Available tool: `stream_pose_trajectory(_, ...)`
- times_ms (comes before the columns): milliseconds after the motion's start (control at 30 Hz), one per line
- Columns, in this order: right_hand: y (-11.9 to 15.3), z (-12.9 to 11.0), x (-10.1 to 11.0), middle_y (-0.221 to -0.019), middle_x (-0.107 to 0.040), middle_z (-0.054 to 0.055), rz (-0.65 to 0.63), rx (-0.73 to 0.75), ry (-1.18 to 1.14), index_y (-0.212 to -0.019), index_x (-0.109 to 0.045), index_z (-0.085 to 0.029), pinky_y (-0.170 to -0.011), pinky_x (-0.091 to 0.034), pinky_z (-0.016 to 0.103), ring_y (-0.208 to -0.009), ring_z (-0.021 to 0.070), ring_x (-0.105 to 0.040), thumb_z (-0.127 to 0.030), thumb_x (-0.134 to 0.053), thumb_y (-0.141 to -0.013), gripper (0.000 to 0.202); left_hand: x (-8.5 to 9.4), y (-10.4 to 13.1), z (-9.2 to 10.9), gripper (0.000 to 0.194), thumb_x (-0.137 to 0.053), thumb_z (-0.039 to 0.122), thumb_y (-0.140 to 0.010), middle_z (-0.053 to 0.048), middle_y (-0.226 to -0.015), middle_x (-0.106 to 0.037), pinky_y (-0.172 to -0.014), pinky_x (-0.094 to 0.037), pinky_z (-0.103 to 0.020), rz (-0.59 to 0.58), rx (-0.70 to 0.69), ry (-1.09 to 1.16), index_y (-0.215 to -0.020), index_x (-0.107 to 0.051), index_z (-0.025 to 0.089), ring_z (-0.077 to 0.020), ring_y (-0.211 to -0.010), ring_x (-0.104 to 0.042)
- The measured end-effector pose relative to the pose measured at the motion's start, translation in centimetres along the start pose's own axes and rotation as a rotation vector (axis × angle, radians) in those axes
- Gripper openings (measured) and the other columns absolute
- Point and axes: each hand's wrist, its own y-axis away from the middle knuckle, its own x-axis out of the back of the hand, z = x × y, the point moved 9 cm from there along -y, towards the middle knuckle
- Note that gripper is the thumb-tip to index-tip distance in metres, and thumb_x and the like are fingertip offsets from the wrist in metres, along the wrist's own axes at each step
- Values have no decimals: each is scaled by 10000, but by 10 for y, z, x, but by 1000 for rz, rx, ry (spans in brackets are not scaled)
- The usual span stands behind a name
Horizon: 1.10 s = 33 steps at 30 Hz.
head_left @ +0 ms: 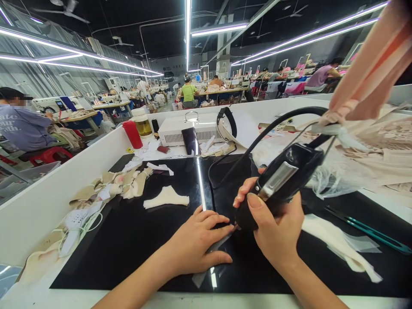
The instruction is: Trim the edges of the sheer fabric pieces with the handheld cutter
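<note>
My right hand (277, 227) is wrapped round a black handheld electric tool (286, 171) with a silver plate, its cable looping up behind. The tool's lower end is near the fingertips of my left hand (204, 238). That left hand lies with fingers spread on a thin translucent strip (222, 242) over the glossy black mat (128, 249). A cream fabric piece (165, 198) lies flat beyond my left hand. Another cream piece (337, 242) rests to the right, beside my right forearm.
Beige fabric pieces (80, 219) line the left side. Teal-handled tweezers (376, 236) lie right. A white box (189, 128), a phone (191, 141) and a red container (132, 134) stand behind. Peach cloth (370, 77) hangs upper right. A person in purple (25, 124) sits left, beyond the white partition.
</note>
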Motion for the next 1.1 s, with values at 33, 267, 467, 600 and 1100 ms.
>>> stream_pose_trajectory(33, 0, 0, 0, -875, -692, -28, 2, 1, 5, -1063, -604, -273, -627, -586, 335, -650, 160, -655, -254, -787, -874, 264, 0, 0, 0, 597, -636, 578, -976, -90, -1484, -584, -1244, -252, -599, -6, 1, -7, -1481, -550, 271, -312, -1386, -503)
stream_pose_trajectory(267, -1, 0, 0, -883, -688, -28, 7, -5, -3, -1050, -612, -275, -634, -592, 317, -678, 153, -650, -247, -796, -864, 263, -3, 2, -1, 610, -570, 602, -1003, -82, -1526, -548, -1253, -228, -615, -38, 6, -30, -1517, -502, 282, -308, -1431, -466)
stream_pose_trajectory(467, 2, -1, -3, -890, -680, -25, -12, -21, -22, -1074, -591, -277, -620, -603, 328, -659, 157, -654, -263, -786, -867, 285, -2, 2, -1, 589, -588, 588, -999, -93, -1506, -563, -1242, -260, -605, -23, -2, -45, -1495, -532, 276, -317, -1415, -483)
stream_pose_trajectory(600, 5, 0, -6, -885, -684, -34, -33, -24, -22, -1049, -589, -279, -630, -599, 314, -659, 149, -657, -241, -772, -875, 256, -3, 3, -1, 591, -583, 596, -998, -100, -1493, -572, -1237, -264, -609, -14, -4, -46, -1490, -541, 270, -326, -1410, -485)
stream_pose_trajectory(1100, -11, -13, 5, -900, -687, -24, -45, 46, 128, -1058, -624, -284, -688, -558, 332, -707, 166, -653, -322, -822, -869, 277, 25, 25, -35, 353, -528, 275, -1066, -63, -1420, -618, -1169, -439, -423, 205, 272, 211, -1415, -583, 258, -225, -1325, -565)
